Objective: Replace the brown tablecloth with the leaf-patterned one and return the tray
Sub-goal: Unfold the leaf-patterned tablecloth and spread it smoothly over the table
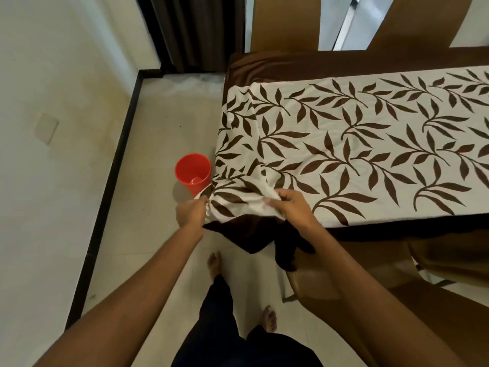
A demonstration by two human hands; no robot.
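Cream leaf-patterned tablecloth seemingly bunched inside curled fingers.

A home dining room is indicated. At centre right a leaf-patterned tablecloth is spread over a brown tablecloth, and brown dining chairs are drawn up along the top edge. A tiled floor, a dark curtain and bare feet are seen.
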